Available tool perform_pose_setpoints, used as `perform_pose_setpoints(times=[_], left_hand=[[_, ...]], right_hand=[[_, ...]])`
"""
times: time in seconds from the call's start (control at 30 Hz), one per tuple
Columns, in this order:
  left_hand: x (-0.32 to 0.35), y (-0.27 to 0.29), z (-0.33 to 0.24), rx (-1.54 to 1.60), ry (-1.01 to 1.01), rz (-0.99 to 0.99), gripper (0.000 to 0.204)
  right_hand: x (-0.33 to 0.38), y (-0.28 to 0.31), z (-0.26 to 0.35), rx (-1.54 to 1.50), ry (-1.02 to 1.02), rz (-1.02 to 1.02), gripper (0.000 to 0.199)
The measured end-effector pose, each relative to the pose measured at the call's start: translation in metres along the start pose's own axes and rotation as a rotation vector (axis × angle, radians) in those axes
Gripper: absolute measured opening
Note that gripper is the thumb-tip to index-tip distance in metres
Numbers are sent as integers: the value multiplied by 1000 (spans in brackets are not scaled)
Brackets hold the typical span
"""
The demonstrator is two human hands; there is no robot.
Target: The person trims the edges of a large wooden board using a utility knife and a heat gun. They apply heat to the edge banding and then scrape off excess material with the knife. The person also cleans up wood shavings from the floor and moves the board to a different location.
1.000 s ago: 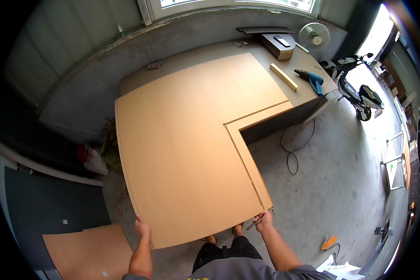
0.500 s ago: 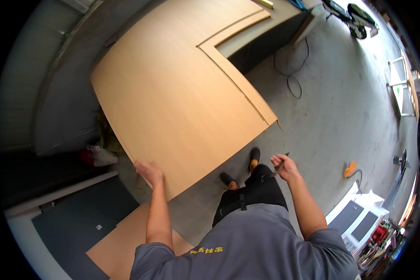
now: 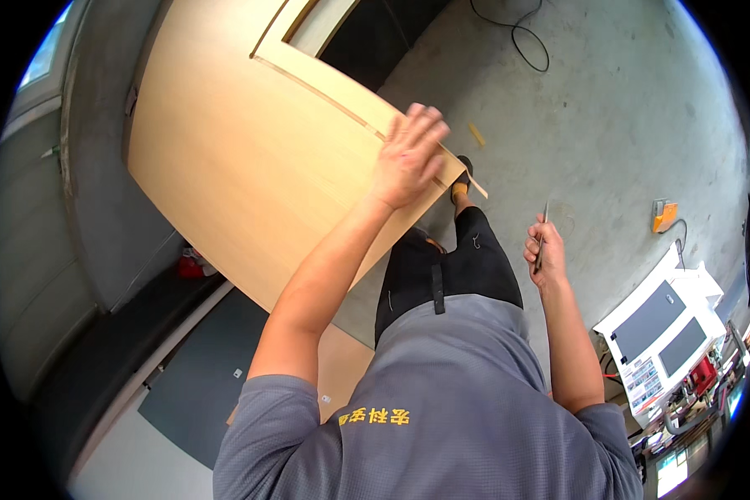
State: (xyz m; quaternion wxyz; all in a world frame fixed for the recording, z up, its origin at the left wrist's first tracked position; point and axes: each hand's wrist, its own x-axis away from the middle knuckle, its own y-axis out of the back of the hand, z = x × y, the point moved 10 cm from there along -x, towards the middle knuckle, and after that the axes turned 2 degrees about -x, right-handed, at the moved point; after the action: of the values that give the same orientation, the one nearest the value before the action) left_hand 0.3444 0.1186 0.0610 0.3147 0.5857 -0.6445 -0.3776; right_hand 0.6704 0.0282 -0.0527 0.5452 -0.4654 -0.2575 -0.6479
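A large light-wood panel (image 3: 250,158) spreads out in front of me, with a narrow strip of board (image 3: 333,79) along its right side, marked off by a dark groove. My left hand (image 3: 410,158), a little blurred, lies with fingers spread over this strip near the panel's near right corner. A thin curled sliver (image 3: 477,185) hangs off that corner. Apart from the panel, over the floor to the right, my right hand (image 3: 547,250) is closed round a slim knife (image 3: 539,252), its thin blade pointing away from me.
Dark and wood-coloured boards (image 3: 200,375) lie at lower left beside a wall. A yellowish offcut (image 3: 476,134) and a black cable (image 3: 521,29) lie on the floor. An orange device (image 3: 664,216) and a white machine (image 3: 658,333) stand at the right.
My left hand has moved from the panel's near left edge across to its right-hand strip. My right hand has turned, and the knife now points away. The view has shifted.
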Motion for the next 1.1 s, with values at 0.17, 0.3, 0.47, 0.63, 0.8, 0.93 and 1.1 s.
perform_pose_setpoints(times=[0.17, 0.3, 0.47, 0.63, 0.8, 0.93, 1.1], left_hand=[[-19, -30, -23, 151, -257, 350, 17], [-40, -53, -17, 204, -326, 627, 25], [-50, -70, -11, 286, -237, 800, 21], [-52, -69, -14, 307, -273, 843, 22], [-50, -74, -13, 274, -268, 874, 21], [-50, -73, -12, 289, -290, 804, 22], [-49, -78, -11, 302, -277, 804, 23]], right_hand=[[54, -91, 26, 118, 92, 207, 35], [63, -148, -34, 146, -97, 313, 39], [45, -188, -35, 286, -51, 131, 41], [36, -209, -27, 220, 78, 67, 51], [30, -213, -23, 182, 171, -15, 49], [26, -214, -21, 214, 113, 14, 48], [32, -217, -21, 153, -71, 2, 33]])
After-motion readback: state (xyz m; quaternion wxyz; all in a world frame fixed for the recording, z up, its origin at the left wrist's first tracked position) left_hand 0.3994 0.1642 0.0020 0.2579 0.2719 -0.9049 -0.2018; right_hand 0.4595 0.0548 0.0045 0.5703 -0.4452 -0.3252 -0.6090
